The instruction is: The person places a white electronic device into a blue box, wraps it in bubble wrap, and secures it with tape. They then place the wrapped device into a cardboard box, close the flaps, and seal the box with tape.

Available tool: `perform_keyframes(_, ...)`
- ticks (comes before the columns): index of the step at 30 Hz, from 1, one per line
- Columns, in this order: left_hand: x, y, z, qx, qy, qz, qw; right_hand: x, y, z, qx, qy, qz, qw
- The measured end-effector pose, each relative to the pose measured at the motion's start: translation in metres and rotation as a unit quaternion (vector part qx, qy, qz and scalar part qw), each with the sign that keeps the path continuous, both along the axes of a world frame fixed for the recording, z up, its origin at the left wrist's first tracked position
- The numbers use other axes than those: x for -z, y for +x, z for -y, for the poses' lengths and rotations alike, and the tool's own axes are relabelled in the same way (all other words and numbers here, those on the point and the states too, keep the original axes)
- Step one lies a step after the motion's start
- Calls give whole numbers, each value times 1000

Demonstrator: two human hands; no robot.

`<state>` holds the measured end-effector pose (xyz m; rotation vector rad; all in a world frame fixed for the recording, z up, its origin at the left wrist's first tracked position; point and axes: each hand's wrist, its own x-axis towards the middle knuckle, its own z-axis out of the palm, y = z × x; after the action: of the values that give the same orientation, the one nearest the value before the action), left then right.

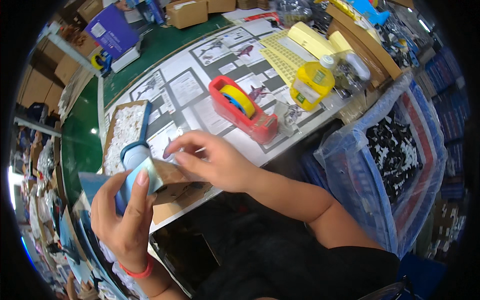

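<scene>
My left hand (119, 219) grips a small carton (154, 175) with a light blue face, its thumb pressed on that face. Brown cardboard shows on the carton's right side. My right hand (213, 159) hovers just beyond it, thumb and forefinger slightly apart. Whether something thin sits between those fingers cannot be made out. Behind the carton is a round pale blue piece with a darker blue rim (135, 154), partly hidden. A shallow cardboard tray (147, 116) full of small white pieces (125, 125) lies past my left hand.
A red tape dispenser (243, 112) with a yellow roll stands mid-table. Right of it are a bottle of yellow liquid (312, 84) and yellow sticker sheets (277, 56). A plastic-lined bin (337, 161) of black and white scraps stands at the right. A purple box (112, 32) sits far left.
</scene>
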<state>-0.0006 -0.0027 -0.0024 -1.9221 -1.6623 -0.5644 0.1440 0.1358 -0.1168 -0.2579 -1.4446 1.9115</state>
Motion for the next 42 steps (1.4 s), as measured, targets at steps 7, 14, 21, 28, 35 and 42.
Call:
perform_keyframes(7, 2, 5, 3, -45, -35, 17, 998, 41, 116, -91, 389, 271, 372, 799)
perform_keyframes(14, -19, 14, 8, -21, -113, 78, 990, 30, 121, -126, 58, 32, 408, 911)
perform_keyframes(21, -11, 8, 6, -35, -80, 94, 992, 14, 129, -105, 94, -22, 359, 928)
perform_keyframes(28, -8, 5, -2, -23, -49, 115, 992, 43, 153, -77, 109, -83, 358, 923)
perform_keyframes(35, -9, 1, -3, 3, -39, 195, 980, 55, 161, -80, 226, 373, 672, 598)
perform_keyframes(42, -10, 15, 2, -52, -2, 221, 974, -94, 146, -66, 73, 346, 724, 593)
